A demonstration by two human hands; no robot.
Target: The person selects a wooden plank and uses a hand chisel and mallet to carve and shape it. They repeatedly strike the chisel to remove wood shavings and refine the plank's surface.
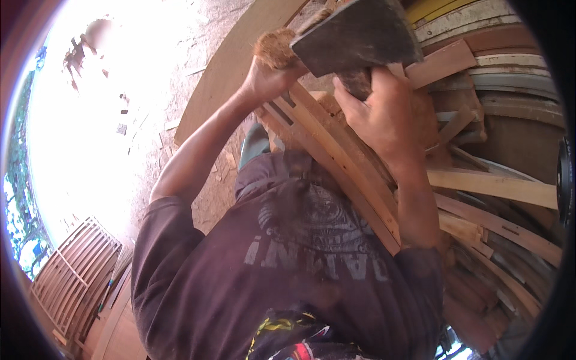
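My right hand [384, 114] is closed round the short, dark handle of a hatchet [360, 39] with a broad, dark, flat blade. The blade is raised at the top of the view, in front of part of what lies behind it. Left of it, my left hand [270, 79] is closed, its fingers mostly hidden. A rough, fibrous brown lump [276, 49] sits against that hand; its kind is unclear. Below both hands, long wooden beams [336, 141] with slots cut in them run slantwise beside my body.
Planks and boards [498, 186] are stacked along the right side. A large curved wooden panel [219, 78] lies at upper left. Wood chips are strewn over the floor [174, 126]. A slatted wooden frame [75, 273] stands at lower left. A blurred person [90, 51] is in the bright area.
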